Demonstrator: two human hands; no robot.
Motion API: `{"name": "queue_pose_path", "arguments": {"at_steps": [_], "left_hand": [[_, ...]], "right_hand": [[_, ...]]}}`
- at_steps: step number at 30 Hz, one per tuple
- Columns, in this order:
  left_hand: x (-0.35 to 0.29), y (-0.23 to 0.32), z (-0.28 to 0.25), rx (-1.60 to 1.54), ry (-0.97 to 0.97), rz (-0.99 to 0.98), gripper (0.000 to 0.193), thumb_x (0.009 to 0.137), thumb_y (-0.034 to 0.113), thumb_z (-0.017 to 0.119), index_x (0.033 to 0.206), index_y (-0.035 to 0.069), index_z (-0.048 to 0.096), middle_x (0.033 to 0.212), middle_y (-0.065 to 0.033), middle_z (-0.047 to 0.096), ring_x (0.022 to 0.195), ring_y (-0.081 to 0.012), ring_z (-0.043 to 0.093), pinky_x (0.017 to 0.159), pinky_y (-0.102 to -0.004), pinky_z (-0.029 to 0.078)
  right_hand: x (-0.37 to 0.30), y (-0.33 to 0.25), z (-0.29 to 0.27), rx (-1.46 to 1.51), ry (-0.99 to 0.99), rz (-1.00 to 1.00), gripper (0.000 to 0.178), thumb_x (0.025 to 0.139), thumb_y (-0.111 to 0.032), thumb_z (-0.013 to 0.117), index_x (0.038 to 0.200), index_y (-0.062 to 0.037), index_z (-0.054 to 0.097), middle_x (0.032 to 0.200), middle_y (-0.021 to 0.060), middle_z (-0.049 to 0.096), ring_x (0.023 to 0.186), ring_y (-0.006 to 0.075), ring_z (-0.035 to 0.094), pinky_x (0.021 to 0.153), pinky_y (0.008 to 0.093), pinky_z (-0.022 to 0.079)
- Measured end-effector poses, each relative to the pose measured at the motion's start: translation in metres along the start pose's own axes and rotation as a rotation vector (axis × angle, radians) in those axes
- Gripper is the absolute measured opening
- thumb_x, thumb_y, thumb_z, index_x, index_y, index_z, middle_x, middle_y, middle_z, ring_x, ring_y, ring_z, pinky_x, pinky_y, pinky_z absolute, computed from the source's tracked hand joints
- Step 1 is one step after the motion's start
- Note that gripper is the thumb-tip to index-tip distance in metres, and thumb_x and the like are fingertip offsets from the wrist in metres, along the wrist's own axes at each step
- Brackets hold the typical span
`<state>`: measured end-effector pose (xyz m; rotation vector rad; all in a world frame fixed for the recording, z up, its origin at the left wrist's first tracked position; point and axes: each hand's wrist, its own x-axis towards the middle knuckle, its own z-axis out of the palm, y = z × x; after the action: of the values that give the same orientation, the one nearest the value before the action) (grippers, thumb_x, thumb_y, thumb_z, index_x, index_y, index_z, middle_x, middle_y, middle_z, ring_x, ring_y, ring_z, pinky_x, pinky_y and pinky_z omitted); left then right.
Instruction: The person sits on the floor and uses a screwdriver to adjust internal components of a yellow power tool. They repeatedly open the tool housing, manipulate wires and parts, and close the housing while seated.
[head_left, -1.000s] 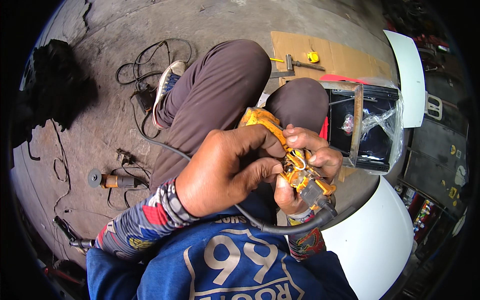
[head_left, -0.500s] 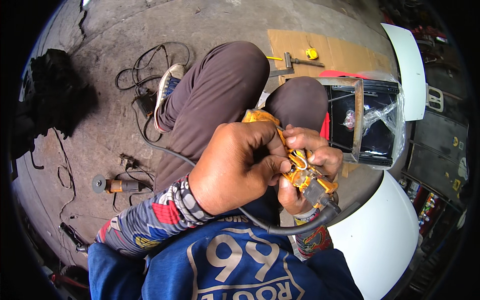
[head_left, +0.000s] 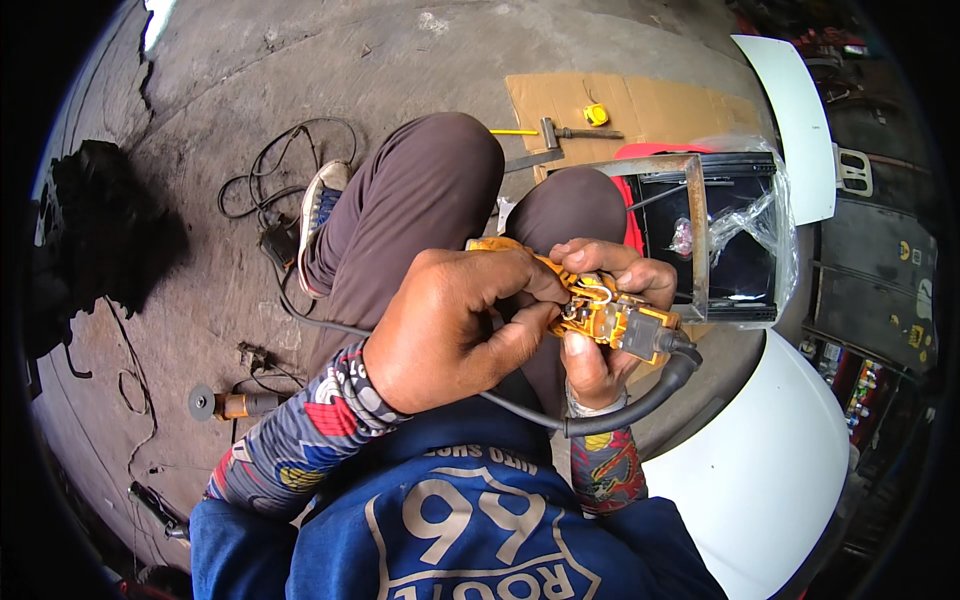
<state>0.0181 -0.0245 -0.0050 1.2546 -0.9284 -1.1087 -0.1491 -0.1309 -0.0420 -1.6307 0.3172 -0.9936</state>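
A yellow power tool with its handle housing opened up lies across my lap, showing wires and small parts inside. My right hand is closed around it from the far side, fingers above and thumb below. Closed in a pinch, my left hand has its fingertips against the exposed wiring; what is between them, if anything, is too hidden to make out. A thick black power cord leaves the tool's end through a sleeve and bends back under my left hand. The tool's front part is mostly covered by my left hand.
On the floor at left lie an angle grinder and tangled cables, near a dark engine-like block. Cardboard at the far right carries a hammer and tape measure. A plastic-wrapped framed panel and white panels stand right.
The view has shifted, so the surroundings sit a little further left. My left fingertips have drawn back slightly, and more of the tool's open inside shows. My right hand keeps its hold.
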Motion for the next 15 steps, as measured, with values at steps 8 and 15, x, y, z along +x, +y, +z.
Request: {"name": "queue_pose_path", "arguments": {"at_steps": [8, 15], "left_hand": [[0.016, -0.015, 0.008, 0.085, 0.045, 0.271, 0.009, 0.085, 0.006, 0.072, 0.089, -0.001, 0.069, 0.075, -0.0168, 0.066, 0.069, -0.0327, 0.069, 0.063, -0.0372, 0.055], [0.015, -0.017, 0.008, 0.142, 0.025, 0.364, 0.01, 0.085, 0.007, 0.075, 0.088, -0.001, 0.07, 0.077, -0.0154, 0.07, 0.071, -0.0334, 0.071, 0.065, -0.0372, 0.056]], "right_hand": [[-0.011, -0.003, 0.017, -0.058, 0.219, 0.04, 0.069, 0.087, -0.025, 0.071, 0.141, -0.0052, 0.032, 0.127, 0.025, 0.055, 0.12, 0.0373, 0.06, 0.109, 0.0512, 0.049], [-0.016, -0.005, 0.023, -0.023, 0.27, 0.061, 0.069, 0.087, -0.022, 0.074, 0.137, -0.0049, 0.029, 0.127, 0.0223, 0.053, 0.12, 0.0348, 0.058, 0.111, 0.0508, 0.048]]}}
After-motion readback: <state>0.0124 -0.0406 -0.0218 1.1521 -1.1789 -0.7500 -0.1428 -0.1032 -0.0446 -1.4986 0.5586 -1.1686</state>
